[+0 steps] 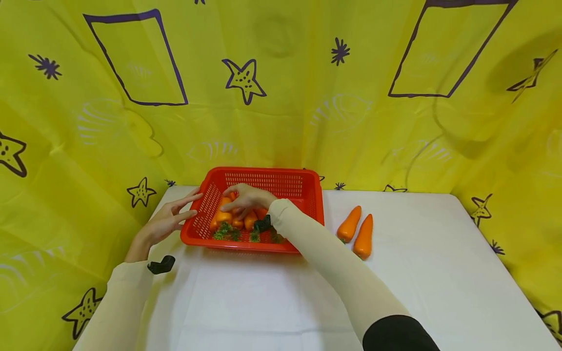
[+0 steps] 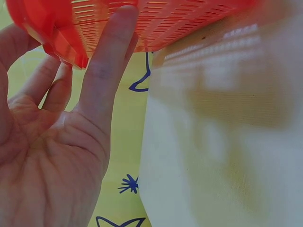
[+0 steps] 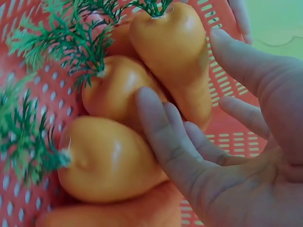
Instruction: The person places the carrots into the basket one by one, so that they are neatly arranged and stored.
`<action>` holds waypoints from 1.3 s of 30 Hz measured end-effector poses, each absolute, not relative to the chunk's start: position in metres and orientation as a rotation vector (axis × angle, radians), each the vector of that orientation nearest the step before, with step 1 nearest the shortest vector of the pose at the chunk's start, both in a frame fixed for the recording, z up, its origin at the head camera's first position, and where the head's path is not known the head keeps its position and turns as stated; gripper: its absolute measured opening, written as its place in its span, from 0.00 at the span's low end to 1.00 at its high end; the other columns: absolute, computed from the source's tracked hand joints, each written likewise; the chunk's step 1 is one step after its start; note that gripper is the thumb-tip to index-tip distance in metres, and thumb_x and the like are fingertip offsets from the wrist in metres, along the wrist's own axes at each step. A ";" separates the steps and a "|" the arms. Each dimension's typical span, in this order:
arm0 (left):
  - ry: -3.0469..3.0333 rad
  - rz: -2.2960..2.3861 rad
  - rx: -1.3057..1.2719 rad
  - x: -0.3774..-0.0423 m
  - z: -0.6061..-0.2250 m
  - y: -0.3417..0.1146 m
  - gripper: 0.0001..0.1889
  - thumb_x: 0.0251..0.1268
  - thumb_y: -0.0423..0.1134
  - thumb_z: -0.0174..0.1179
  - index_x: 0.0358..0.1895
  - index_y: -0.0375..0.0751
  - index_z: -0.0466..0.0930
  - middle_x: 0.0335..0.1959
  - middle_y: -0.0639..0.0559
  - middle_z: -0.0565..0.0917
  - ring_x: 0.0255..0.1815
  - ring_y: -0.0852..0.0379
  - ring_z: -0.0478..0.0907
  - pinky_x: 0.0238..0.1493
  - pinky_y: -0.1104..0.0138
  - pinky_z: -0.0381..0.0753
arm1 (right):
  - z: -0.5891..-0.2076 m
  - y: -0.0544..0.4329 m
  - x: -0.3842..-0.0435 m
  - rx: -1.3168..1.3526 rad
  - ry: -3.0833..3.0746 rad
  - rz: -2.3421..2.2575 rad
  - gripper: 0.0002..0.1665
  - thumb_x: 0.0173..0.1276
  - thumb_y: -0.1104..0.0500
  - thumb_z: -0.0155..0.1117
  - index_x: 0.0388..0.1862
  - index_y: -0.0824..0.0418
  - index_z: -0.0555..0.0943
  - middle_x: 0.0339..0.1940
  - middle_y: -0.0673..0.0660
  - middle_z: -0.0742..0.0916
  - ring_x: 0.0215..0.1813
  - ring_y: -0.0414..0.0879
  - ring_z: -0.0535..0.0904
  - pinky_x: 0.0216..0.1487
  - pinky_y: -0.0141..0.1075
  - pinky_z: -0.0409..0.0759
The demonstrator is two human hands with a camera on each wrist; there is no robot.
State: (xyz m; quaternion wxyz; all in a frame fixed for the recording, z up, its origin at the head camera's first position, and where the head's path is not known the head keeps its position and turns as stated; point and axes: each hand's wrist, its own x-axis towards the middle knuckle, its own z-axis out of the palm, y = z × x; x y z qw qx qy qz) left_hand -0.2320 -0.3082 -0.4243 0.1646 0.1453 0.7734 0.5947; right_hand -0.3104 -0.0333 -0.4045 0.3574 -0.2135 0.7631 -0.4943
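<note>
A red plastic basket (image 1: 246, 246) with slotted walls holds several orange toy carrots (image 1: 224, 217) with green leafy tops, gathered toward its left side. My left hand (image 1: 164, 222) is at the basket's left end, fingers extended and fingertips at the rim and outer wall. Inside the basket, my right hand (image 1: 250, 197) reaches over the carrots. In the right wrist view its fingers (image 3: 158, 123) lie against the middle carrots, while the thumb (image 3: 232, 49) stands apart beside the upper carrot (image 3: 170, 47). No carrot is enclosed by the hand.
Two more carrots, one (image 1: 350, 224) beside another (image 1: 363, 237), lie on the white tabletop (image 1: 421, 273) right of the basket. A yellow patterned curtain (image 1: 285, 122) hangs behind the table and along both sides.
</note>
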 end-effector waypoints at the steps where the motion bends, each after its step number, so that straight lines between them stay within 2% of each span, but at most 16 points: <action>1: 2.203 1.696 0.415 -0.232 -0.425 -0.308 0.33 0.80 0.37 0.55 0.82 0.40 0.55 0.86 0.52 0.39 0.80 0.33 0.51 0.50 0.57 0.85 | -0.402 -0.031 -0.310 -0.572 1.989 -1.249 0.41 0.71 0.57 0.71 0.79 0.62 0.67 0.64 0.64 0.78 0.41 0.55 0.88 0.45 0.46 0.87; 7: 2.207 1.696 0.412 -0.233 -0.426 -0.309 0.33 0.80 0.37 0.55 0.82 0.39 0.55 0.86 0.52 0.39 0.81 0.33 0.49 0.51 0.59 0.85 | -0.387 -0.012 -0.309 -0.733 2.111 -1.110 0.41 0.71 0.55 0.71 0.79 0.58 0.66 0.57 0.68 0.82 0.43 0.59 0.84 0.47 0.47 0.85; 11: 2.207 1.693 0.418 -0.232 -0.427 -0.309 0.33 0.80 0.37 0.55 0.82 0.39 0.55 0.86 0.52 0.39 0.81 0.34 0.47 0.52 0.60 0.84 | -0.378 0.006 -0.307 -0.877 2.187 -1.013 0.40 0.71 0.53 0.72 0.79 0.57 0.68 0.69 0.68 0.76 0.57 0.60 0.80 0.47 0.47 0.85; 14: 2.213 1.684 0.431 -0.231 -0.427 -0.309 0.33 0.80 0.38 0.55 0.82 0.38 0.55 0.86 0.52 0.39 0.82 0.34 0.45 0.52 0.61 0.83 | -0.369 0.023 -0.302 -0.964 2.250 -0.930 0.41 0.71 0.53 0.72 0.79 0.58 0.67 0.75 0.68 0.71 0.62 0.61 0.78 0.50 0.48 0.84; 16: 2.216 1.680 0.438 -0.231 -0.427 -0.309 0.33 0.80 0.38 0.55 0.82 0.38 0.55 0.86 0.52 0.39 0.82 0.34 0.45 0.53 0.61 0.83 | -0.364 0.034 -0.298 -1.005 2.301 -0.871 0.42 0.71 0.53 0.72 0.79 0.57 0.66 0.73 0.68 0.73 0.62 0.61 0.78 0.55 0.49 0.82; 20: 2.224 1.674 0.450 -0.231 -0.427 -0.310 0.32 0.81 0.38 0.54 0.82 0.38 0.56 0.86 0.52 0.39 0.82 0.34 0.45 0.54 0.61 0.82 | -0.357 0.060 -0.293 -1.090 2.439 -0.763 0.41 0.70 0.50 0.72 0.79 0.55 0.68 0.69 0.64 0.78 0.60 0.55 0.79 0.57 0.45 0.78; 26: 2.243 1.661 0.471 -0.230 -0.426 -0.311 0.32 0.81 0.38 0.54 0.82 0.38 0.56 0.86 0.51 0.39 0.82 0.34 0.44 0.53 0.61 0.82 | -0.351 0.102 -0.286 -1.120 2.531 -0.789 0.40 0.69 0.52 0.73 0.77 0.57 0.70 0.63 0.67 0.80 0.42 0.50 0.85 0.51 0.43 0.81; 34: 2.232 1.672 0.462 -0.230 -0.426 -0.308 0.32 0.81 0.38 0.54 0.82 0.37 0.55 0.86 0.51 0.39 0.82 0.33 0.45 0.53 0.63 0.82 | -0.352 0.158 -0.267 -1.122 2.596 -0.952 0.39 0.67 0.56 0.75 0.74 0.60 0.73 0.58 0.65 0.80 0.38 0.48 0.83 0.46 0.43 0.82; 39: 2.239 1.666 0.461 -0.230 -0.425 -0.308 0.32 0.81 0.38 0.54 0.82 0.37 0.56 0.86 0.51 0.39 0.82 0.34 0.44 0.53 0.63 0.82 | -0.351 0.191 -0.253 -1.042 2.635 -1.029 0.38 0.67 0.57 0.76 0.74 0.59 0.73 0.58 0.66 0.81 0.39 0.47 0.84 0.40 0.41 0.83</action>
